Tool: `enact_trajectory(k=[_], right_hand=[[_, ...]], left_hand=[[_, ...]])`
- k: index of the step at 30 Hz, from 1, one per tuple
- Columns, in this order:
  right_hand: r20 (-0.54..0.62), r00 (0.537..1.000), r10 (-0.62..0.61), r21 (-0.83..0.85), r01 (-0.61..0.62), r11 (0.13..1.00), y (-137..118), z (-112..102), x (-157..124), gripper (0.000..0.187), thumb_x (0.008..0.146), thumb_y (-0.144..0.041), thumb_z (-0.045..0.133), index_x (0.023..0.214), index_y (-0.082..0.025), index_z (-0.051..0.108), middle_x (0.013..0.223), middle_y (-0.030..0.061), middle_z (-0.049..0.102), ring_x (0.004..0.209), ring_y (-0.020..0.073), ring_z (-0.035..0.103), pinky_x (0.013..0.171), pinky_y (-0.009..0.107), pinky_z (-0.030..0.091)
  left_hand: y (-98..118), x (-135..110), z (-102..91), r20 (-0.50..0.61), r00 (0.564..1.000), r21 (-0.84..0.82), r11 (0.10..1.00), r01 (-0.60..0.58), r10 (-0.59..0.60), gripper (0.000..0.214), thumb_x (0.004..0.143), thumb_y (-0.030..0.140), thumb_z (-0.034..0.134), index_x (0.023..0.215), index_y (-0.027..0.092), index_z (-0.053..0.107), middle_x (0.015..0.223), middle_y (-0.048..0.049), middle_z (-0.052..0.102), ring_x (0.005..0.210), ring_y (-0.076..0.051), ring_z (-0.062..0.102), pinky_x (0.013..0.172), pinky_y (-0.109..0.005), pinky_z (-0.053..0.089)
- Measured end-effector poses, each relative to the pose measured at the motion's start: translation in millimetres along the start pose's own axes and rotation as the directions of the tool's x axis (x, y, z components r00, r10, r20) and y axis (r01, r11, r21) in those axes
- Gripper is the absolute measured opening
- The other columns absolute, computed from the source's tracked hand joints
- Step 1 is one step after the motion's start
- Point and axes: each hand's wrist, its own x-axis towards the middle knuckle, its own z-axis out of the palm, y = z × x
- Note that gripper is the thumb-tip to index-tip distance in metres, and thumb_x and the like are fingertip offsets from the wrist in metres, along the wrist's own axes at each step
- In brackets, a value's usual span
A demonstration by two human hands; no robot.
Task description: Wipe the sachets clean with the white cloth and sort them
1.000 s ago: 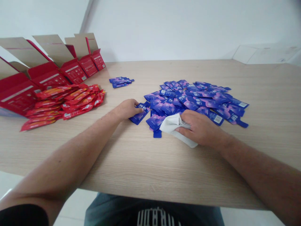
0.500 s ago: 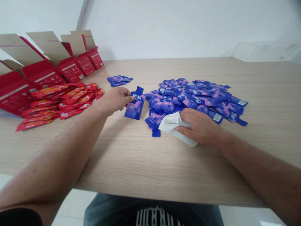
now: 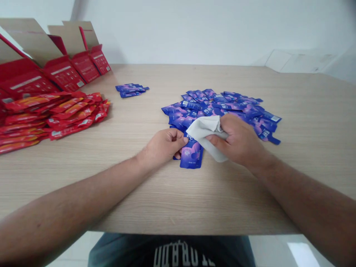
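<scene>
My left hand (image 3: 162, 145) pinches a blue sachet (image 3: 191, 155) by its left edge, holding it just over the wooden table (image 3: 167, 193). My right hand (image 3: 239, 141) is closed round a folded white cloth (image 3: 204, 130) and presses it onto the top of that sachet. Just behind both hands lies a big heap of blue sachets (image 3: 222, 107). A small stack of blue sachets (image 3: 130, 89) sits apart at the back left.
A pile of red-orange sachets (image 3: 55, 115) covers the left side of the table. Behind it stand several open red cartons (image 3: 66, 72) with raised cardboard flaps. A white box (image 3: 294, 61) lies at the far right by the wall.
My left hand lifted one blue sachet from the heap's left edge and brought it in front of me. My right hand carried the cloth up onto it. The view shifted right.
</scene>
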Motion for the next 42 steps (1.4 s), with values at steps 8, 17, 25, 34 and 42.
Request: enact_trajectory(k=[8, 17, 25, 34, 42], right_hand=[[0.059, 0.998, 0.027, -0.047, -0.024, 0.999, -1, 1, 1, 0.023, 0.097, -0.043, 0.059, 0.089, -0.022, 0.057, 0.089, 0.0064, 0.064, 0.083, 0.0238, 0.058, 0.069, 0.035, 0.040], [0.086, 0.996, 0.007, -0.078, 0.000, 0.997, -4, -4, 1, 0.022, 0.099, -0.044, 0.058, 0.093, -0.023, 0.058, 0.091, 0.0064, 0.065, 0.086, 0.0248, 0.060, 0.072, 0.036, 0.042], [0.103, 0.995, -0.009, -0.076, 0.017, 0.997, -3, -3, 0, 0.023, 0.099, -0.044, 0.058, 0.090, -0.022, 0.057, 0.089, 0.0065, 0.065, 0.086, 0.0246, 0.060, 0.071, 0.036, 0.042], [0.154, 0.988, 0.022, -0.134, -0.001, 0.991, -12, -4, -3, 0.025, 0.099, -0.044, 0.059, 0.089, -0.022, 0.056, 0.091, 0.0075, 0.062, 0.084, 0.0244, 0.058, 0.070, 0.036, 0.043], [0.310, 0.928, -0.204, -0.064, 0.235, 0.970, -44, 8, -14, 0.015, 0.101, -0.033, 0.058, 0.100, -0.020, 0.064, 0.098, 0.0092, 0.064, 0.092, 0.0254, 0.059, 0.079, 0.038, 0.048]], left_hand=[[3, -8, 2.8, -0.001, 1.000, 0.206, 0.978, 0.014, -0.014, 0.023, 0.094, 0.034, 0.059, 0.077, 0.021, 0.052, 0.060, 0.0035, 0.059, 0.050, -0.010, 0.057, 0.048, -0.021, 0.042], [-1, -4, 1.6, 0.018, 0.999, 0.134, 0.991, 0.025, -0.028, 0.023, 0.094, 0.034, 0.059, 0.077, 0.020, 0.052, 0.062, 0.0036, 0.056, 0.053, -0.010, 0.056, 0.050, -0.021, 0.044], [-3, 5, -6.7, -0.043, 0.999, 0.122, 0.993, 0.011, -0.006, 0.027, 0.095, 0.037, 0.060, 0.076, 0.020, 0.050, 0.062, 0.0026, 0.056, 0.051, -0.010, 0.055, 0.049, -0.022, 0.046], [-3, 2, -4.4, 0.065, 0.998, 0.014, 1.000, 0.004, -0.005, 0.023, 0.089, 0.037, 0.068, 0.081, 0.019, 0.057, 0.067, 0.0036, 0.055, 0.055, -0.009, 0.055, 0.052, -0.021, 0.048], [-11, 4, -6.2, 0.060, 0.998, -0.130, 0.991, 0.008, 0.000, 0.023, 0.082, 0.036, 0.074, 0.081, 0.019, 0.057, 0.067, 0.0028, 0.059, 0.057, -0.010, 0.053, 0.053, -0.022, 0.044]])
